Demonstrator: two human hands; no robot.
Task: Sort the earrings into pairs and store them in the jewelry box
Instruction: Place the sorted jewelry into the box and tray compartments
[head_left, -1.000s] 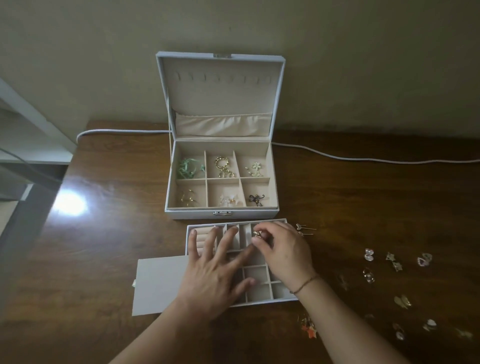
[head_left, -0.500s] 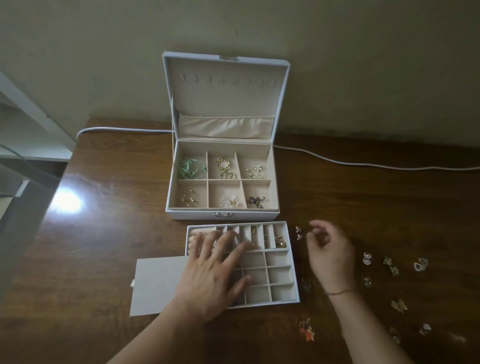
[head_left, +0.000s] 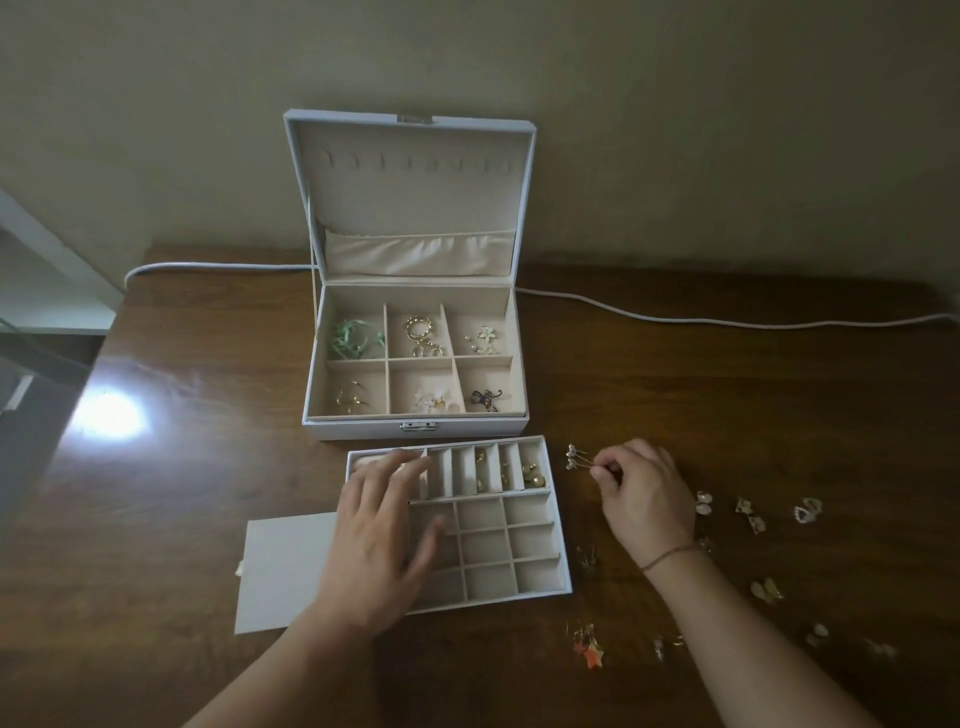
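The white jewelry box (head_left: 415, 428) stands open at the back of the table, with earring pairs in its six compartments. In front of it lies the divided tray (head_left: 535, 566); gold earrings sit in its narrow top-right slots. My left hand (head_left: 382, 535) rests flat on the tray's left side, fingers spread. My right hand (head_left: 644, 493) is on the table just right of the tray and pinches the posts of a pair of small stud earrings (head_left: 574, 457). Several loose earrings (head_left: 750, 514) lie scattered on the wood to the right.
A grey card (head_left: 280, 571) lies under the tray's left side. A white cable (head_left: 675, 317) runs along the back of the table. An orange star earring (head_left: 589, 649) lies near the front edge. Glare shines at the left (head_left: 109, 415).
My right hand left the tray's top slots, moved right onto the table and took hold of the small stud earrings. My left hand stayed on the tray.
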